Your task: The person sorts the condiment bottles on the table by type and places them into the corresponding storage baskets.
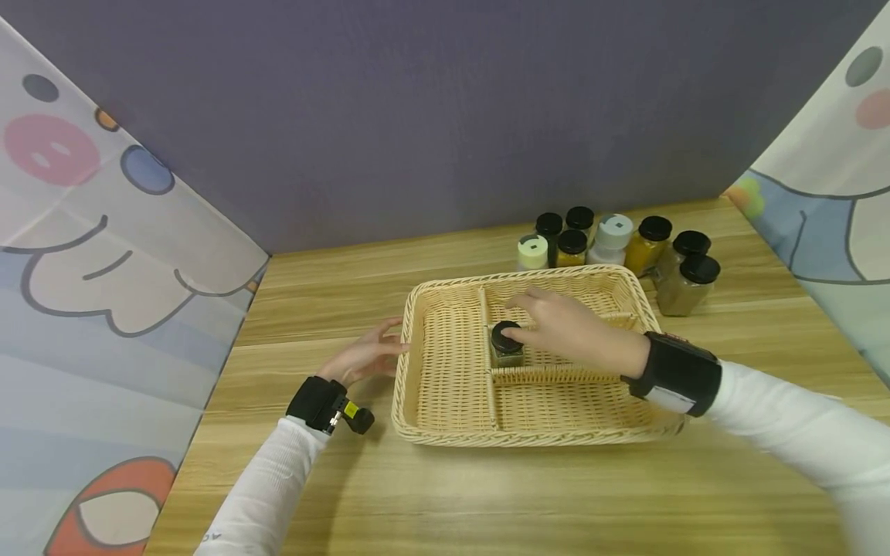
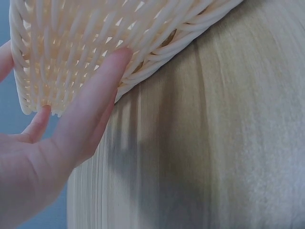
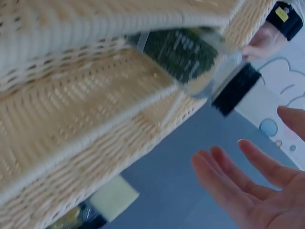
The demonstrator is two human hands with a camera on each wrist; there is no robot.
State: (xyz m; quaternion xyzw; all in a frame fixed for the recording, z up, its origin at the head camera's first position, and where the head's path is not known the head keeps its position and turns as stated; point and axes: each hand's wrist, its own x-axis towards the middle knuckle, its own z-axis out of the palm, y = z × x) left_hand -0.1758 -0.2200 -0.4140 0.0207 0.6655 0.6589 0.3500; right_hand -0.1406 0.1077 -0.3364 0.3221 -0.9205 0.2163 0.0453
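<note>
A jar of dried green herb [image 3: 183,55] with a black cap [image 1: 507,337] stands in the middle compartment of a woven basket [image 1: 452,439], against the divider. My right hand [image 1: 566,332] is over that compartment. In the right wrist view its spread fingers [image 3: 228,176] are apart from the cap, with nothing between them. At the basket's left end is my left hand [image 1: 368,357]. Its extended thumb and fingers touch the outside of the woven wall [image 2: 81,52].
Behind the basket's right half stand several spice jars with black caps [image 1: 655,228]. Among them are a pale green-capped bottle [image 1: 615,232] and a yellow-capped one [image 1: 532,252]. A grey panel [image 1: 431,131] rises behind the wooden table [image 1: 334,289], and printed cloth [image 1: 104,255] hangs at both sides.
</note>
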